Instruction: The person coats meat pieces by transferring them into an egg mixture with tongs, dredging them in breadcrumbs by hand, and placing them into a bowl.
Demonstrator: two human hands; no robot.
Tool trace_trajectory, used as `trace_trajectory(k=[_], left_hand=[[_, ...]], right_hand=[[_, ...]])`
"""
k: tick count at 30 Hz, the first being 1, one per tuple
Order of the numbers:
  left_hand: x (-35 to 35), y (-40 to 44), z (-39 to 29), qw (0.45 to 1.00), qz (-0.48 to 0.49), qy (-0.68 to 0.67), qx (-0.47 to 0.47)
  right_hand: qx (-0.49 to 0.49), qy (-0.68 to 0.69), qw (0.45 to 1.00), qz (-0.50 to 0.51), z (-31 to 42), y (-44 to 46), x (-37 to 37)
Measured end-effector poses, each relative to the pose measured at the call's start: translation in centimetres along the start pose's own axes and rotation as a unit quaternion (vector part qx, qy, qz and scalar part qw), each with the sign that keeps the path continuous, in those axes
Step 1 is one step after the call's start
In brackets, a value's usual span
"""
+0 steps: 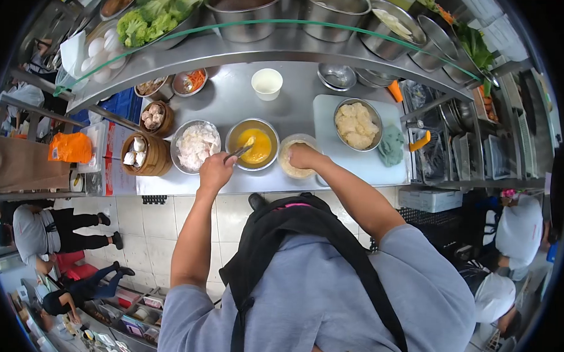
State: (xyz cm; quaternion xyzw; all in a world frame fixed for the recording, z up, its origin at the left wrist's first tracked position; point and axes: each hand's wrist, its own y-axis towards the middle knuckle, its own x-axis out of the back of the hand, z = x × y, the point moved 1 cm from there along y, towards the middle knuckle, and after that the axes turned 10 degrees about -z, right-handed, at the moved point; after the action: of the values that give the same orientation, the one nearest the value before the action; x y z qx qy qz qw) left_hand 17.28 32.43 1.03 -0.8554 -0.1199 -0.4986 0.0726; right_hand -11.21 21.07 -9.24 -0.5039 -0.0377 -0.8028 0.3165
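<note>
My left hand (217, 172) is closed round metal tongs (238, 152) that reach into a steel bowl of beaten egg (258, 155). At their tip is a small yellow-coated piece (250, 141). My right hand (304, 156) dips into a bowl of pale crumbs (288, 168); its fingertips are hidden there. Left of the egg stands a bowl of white-floured pieces (198, 146). On a pale cutting board (325, 109) at right sit a bowl of crumb-coated pieces (357, 124) and a crumpled green cloth (390, 146).
Bamboo steamers (147, 154) with dumplings stand at the left. A white cup (266, 83) and a bowl of shredded carrot (191, 81) are farther back. A steel shelf (261, 48) with broccoli, eggs and pots crosses above. Orange handles (420, 141) stick out at right. Other people work behind.
</note>
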Motion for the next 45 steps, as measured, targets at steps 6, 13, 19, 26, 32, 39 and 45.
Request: trace_trajectory(k=[6,13,19,26,32,39,45], left_hand=[[-0.3,0.4,-0.3,1.0,0.011,-0.005,0.0],[0.1,-0.1,0.2,1.0,0.012,-0.011,0.019],[0.7,-0.1,0.6,0.999,0.004,-0.039,0.028],[0.0,0.6,0.3,0.999,0.001,-0.032,0.015],[-0.2,0.1,0.3,0.998,-0.011,-0.055,0.005],[0.3,0.1,0.7,0.999,-0.001,-0.047,0.024],[-0.1,-0.2,2.4,0.998,-0.018,-0.044,0.029]], right_hand=[[0.053,-0.077,0.976,-0.198,2.5,-3.5,2.4],[-0.002,-0.042,0.989,-0.143,3.9,-3.5,4.1],[-0.027,0.005,0.996,-0.082,2.2,-2.9,7.8],[-0.072,0.016,0.996,0.039,2.4,-1.3,1.7],[-0.022,-0.048,0.986,-0.16,3.3,-3.9,1.3],[-0.078,-0.052,0.99,-0.105,4.7,-3.8,5.0],[-0.096,0.195,0.974,-0.069,2.6,-4.0,7.2]])
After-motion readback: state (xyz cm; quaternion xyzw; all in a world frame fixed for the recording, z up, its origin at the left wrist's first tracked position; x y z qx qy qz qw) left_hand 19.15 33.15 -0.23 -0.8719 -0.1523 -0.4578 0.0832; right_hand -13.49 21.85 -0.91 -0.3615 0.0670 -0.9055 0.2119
